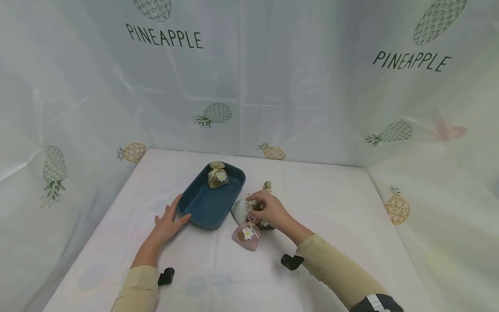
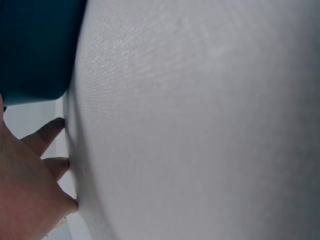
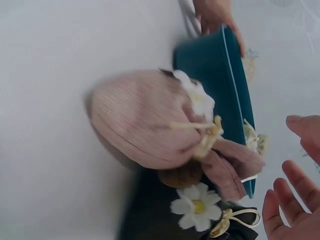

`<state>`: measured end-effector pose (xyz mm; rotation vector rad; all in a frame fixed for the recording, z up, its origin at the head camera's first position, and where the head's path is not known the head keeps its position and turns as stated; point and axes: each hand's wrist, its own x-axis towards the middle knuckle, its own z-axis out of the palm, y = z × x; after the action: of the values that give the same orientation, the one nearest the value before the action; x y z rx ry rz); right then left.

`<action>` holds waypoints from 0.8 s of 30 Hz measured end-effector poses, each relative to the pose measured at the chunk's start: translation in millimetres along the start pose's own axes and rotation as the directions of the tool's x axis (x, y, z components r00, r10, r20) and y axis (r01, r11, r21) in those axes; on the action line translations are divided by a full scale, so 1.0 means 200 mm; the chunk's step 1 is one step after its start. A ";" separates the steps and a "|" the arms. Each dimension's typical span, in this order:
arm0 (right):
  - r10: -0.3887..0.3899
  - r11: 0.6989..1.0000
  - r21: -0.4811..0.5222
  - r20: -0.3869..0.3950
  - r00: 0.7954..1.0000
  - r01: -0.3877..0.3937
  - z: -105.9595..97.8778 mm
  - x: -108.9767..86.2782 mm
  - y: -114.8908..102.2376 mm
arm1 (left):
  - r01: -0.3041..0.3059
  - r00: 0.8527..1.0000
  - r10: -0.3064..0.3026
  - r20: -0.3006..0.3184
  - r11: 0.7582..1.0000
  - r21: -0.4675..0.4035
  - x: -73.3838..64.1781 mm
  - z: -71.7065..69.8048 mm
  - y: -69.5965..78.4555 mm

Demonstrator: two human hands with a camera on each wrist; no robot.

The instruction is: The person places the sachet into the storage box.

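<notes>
My left hand (image 1: 167, 223) rests at the near left corner of a blue tray (image 1: 204, 210), fingers spread. In the left wrist view its fingers touch the white surface beside the tray. My right hand (image 1: 270, 210) hovers over a cluster of small drawstring sachets, thumb and fingers apart with nothing between them in the right wrist view. Nearest me lies a pink sachet (image 1: 246, 237) with a white flower. Beside it are a pale grey sachet (image 1: 239, 212) and a dark sachet (image 3: 155, 210), partly hidden by the hand in the head view.
A khaki sachet (image 1: 218, 178) with a flower lies inside the tray at its far end. The tied top of another sachet (image 1: 267, 185) shows just beyond my right hand. A pineapple-print curtain (image 1: 304, 86) encloses the white table (image 1: 331, 208) at back and sides.
</notes>
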<state>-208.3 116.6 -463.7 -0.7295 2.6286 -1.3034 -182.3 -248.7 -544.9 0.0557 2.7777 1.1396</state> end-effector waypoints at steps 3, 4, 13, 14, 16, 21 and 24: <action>0.005 0.998 0.059 -0.016 1.000 -0.004 0.02 -0.06 0.00 | -0.001 1.000 0.001 0.001 1.000 0.000 0.00 0.00 -0.01; 0.001 0.997 0.074 -0.025 1.000 0.000 0.02 -0.08 -0.01 | -0.001 1.000 0.001 0.000 1.000 0.000 0.00 0.00 -0.01; 0.089 0.991 0.106 -0.123 0.988 -0.076 0.13 -0.24 -0.02 | 0.003 1.000 -0.003 -0.002 1.000 -0.004 0.00 0.00 -0.01; 0.098 0.992 0.096 -0.132 0.986 -0.086 0.15 -0.25 -0.01 | 0.004 1.000 -0.004 -0.002 1.000 -0.005 0.00 0.00 -0.01; 0.125 0.990 0.079 -0.150 0.981 -0.114 0.17 -0.28 -0.01 | 0.007 1.000 -0.007 -0.001 1.000 -0.009 0.00 0.00 -0.01; 0.203 0.979 0.026 -0.173 0.964 -0.202 0.22 -0.33 0.00 | 0.002 1.000 -0.002 -0.004 1.000 -0.014 0.00 0.00 0.01; 0.248 0.969 0.017 -0.161 0.955 -0.248 0.23 -0.35 0.01 | 0.001 1.000 -0.001 -0.004 1.000 -0.013 0.00 -0.01 0.01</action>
<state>-132.4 116.5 -501.1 -0.2892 2.7364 -1.3358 -182.2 -248.4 -542.5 0.0505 2.7736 1.1583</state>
